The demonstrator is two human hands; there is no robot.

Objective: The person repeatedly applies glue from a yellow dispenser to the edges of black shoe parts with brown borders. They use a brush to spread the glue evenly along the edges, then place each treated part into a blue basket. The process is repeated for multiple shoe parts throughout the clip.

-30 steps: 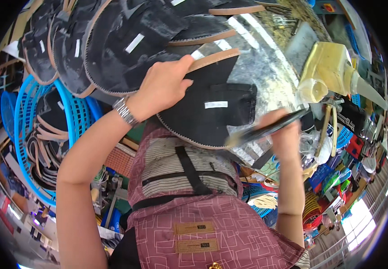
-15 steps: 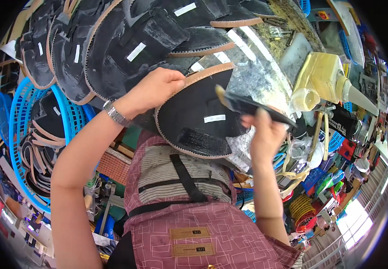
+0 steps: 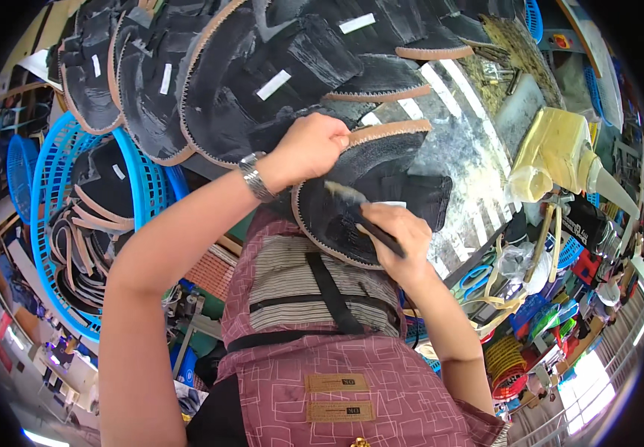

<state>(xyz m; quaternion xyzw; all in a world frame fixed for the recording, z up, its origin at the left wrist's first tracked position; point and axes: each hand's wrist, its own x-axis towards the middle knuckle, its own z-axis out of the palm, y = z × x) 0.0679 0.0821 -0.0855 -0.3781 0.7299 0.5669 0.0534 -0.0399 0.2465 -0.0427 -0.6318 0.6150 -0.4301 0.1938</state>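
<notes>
A black curved panel (image 3: 317, 220) with a tan, stitched rim lies in front of me at the near edge of the worktop. At its upper rim my left hand (image 3: 310, 152) is closed, pinching the tan edge between thumb and fingers. My right hand (image 3: 399, 237) is wrapped round a brush (image 3: 378, 229) with a dark handle. The brush's pale bristles rest on the left part of the panel, where dark, wet-looking streaks show. Part of a white label on the panel is hidden behind my right hand.
Similar black panels (image 3: 233, 89) with white labels overlap along the far left. A blue basket (image 3: 43, 223) at left holds more pieces. A yellowish plastic container (image 3: 553, 153) lies at right on the smeared worktop (image 3: 471, 179). Scissors (image 3: 475, 279) and cluttered goods sit lower right.
My right hand has swept the brush from the panel's upper right down to its left side. Wet streaks now cover more of it. My left hand still pinches the rim; the whole view has shifted.
</notes>
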